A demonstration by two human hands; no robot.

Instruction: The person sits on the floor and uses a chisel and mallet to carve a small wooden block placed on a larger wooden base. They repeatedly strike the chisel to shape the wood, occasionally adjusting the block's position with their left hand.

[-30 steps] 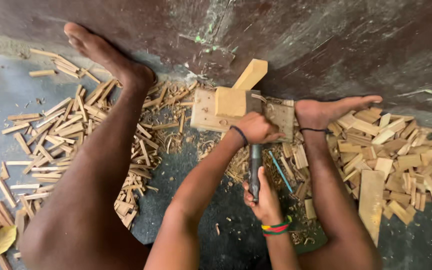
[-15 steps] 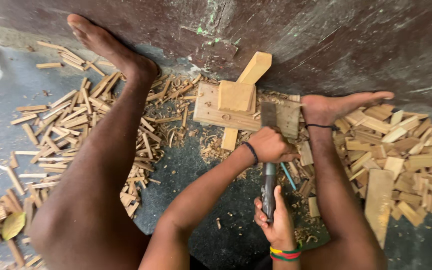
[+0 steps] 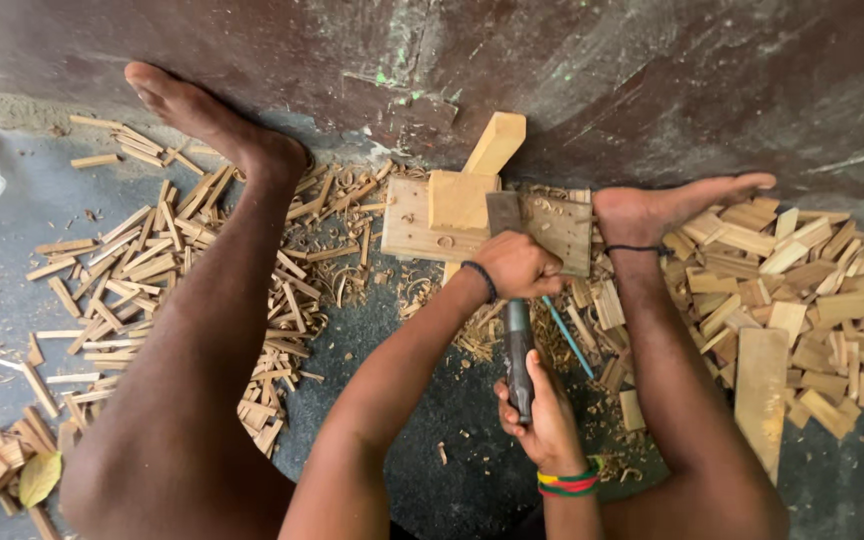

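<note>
Head view: tool handle [image 3: 519, 352] clenched by right hand [image 3: 544, 418] near its end, gripped higher by left hand [image 3: 517, 264] for blade control. Blade [image 3: 503, 212] set on wooden board [image 3: 414, 225], braced against wall [image 3: 652, 70] by right foot [image 3: 667, 205]. Offcuts [image 3: 792, 290] piled right.

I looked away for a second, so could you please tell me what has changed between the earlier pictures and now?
Little has changed. The left hand has slid slightly down the tool, toward the person and off the wooden block. The right hand keeps gripping the handle end. The slotted board, both feet braced beside it, and the wood offcuts lie as before; most of the shift is the camera's.
</note>
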